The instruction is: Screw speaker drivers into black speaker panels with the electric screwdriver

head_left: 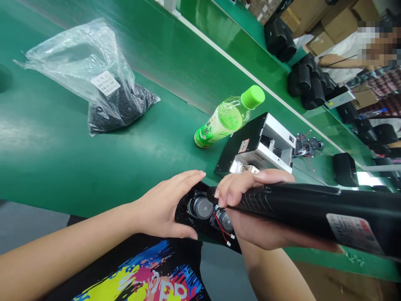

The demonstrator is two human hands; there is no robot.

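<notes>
My left hand grips the end of a black speaker housing, which lies open side up at the bench's front edge. Two round speaker drivers sit inside it, the nearer one and the other, with red and black wires and white connectors beside them. My right hand wraps around a large black electric screwdriver. Its tip end reaches over the housing, close to the nearer driver. A white label shows on the tool's body.
A green-capped tea bottle lies on the green bench, near a black-and-silver fixture. A plastic bag of black pieces lies left. Several black housings, loose wires, cardboard boxes and a co-worker's arm are beyond.
</notes>
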